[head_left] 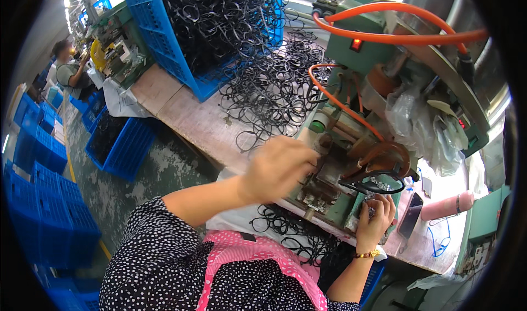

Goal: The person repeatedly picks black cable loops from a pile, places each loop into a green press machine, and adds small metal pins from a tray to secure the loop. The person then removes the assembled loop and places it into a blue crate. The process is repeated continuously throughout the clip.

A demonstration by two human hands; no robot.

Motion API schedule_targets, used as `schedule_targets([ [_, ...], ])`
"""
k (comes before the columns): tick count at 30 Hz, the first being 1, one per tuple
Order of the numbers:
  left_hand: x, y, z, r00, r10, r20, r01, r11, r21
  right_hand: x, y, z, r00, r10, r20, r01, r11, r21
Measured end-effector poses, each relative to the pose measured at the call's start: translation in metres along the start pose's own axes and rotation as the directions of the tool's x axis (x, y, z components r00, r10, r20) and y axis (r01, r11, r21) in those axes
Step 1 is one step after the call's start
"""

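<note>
My left hand point(280, 168) is over the near left side of a green bench machine point(351, 53); motion smears its fingers, and what they hold, if anything, cannot be made out. My right hand point(377, 216), a beaded bracelet at its wrist, reaches into a small green tray point(351, 218) of shiny little pieces. Its fingers are curled, and whatever lies between them is hidden. Just above that hand is a black loop point(390, 190), close to the machine's front parts. Many black looped strips point(269, 91) lie heaped on the table beyond my left hand.
A blue crate point(159, 42) full of black loops stands at the table's far side. Orange hoses point(406, 38) arch over the machine. Right of the tray are a phone point(410, 216) and a pink bottle point(447, 205). Blue crates point(123, 151) line the floor at left, where another person point(71, 72) works.
</note>
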State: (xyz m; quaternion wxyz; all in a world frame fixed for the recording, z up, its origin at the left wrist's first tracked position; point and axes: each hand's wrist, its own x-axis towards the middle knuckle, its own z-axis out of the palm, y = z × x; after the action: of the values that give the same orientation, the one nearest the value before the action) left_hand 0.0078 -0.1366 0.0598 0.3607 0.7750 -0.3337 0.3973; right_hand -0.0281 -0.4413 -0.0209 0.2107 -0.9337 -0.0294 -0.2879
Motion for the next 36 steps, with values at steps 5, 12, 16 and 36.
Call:
schedule_targets([
  [5, -0.055, -0.080, -0.038, 0.918, -0.360, 0.165, 0.307, 0.910, 0.279, 0.000, 0.000, -0.001, 0.997, -0.016, -0.079, 0.019, 0.999, 0.031],
  [12, -0.078, -0.084, -0.022, 0.898, -0.326, 0.297, 0.202, 0.903, 0.379, -0.009, -0.001, 0.010, 0.948, 0.276, -0.158, -0.225, 0.933, 0.279],
  [16, -0.078, -0.091, 0.007, 0.832, -0.487, 0.267, 0.266, 0.771, 0.578, -0.012, -0.001, 0.013, 0.937, 0.283, -0.203, -0.190, 0.905, 0.382],
  [36, 0.019, -0.110, -0.059, 0.833, -0.356, 0.424, -0.004, 0.762, 0.647, -0.015, 0.002, 0.012, 0.944, 0.269, -0.189, -0.157, 0.873, 0.461],
])
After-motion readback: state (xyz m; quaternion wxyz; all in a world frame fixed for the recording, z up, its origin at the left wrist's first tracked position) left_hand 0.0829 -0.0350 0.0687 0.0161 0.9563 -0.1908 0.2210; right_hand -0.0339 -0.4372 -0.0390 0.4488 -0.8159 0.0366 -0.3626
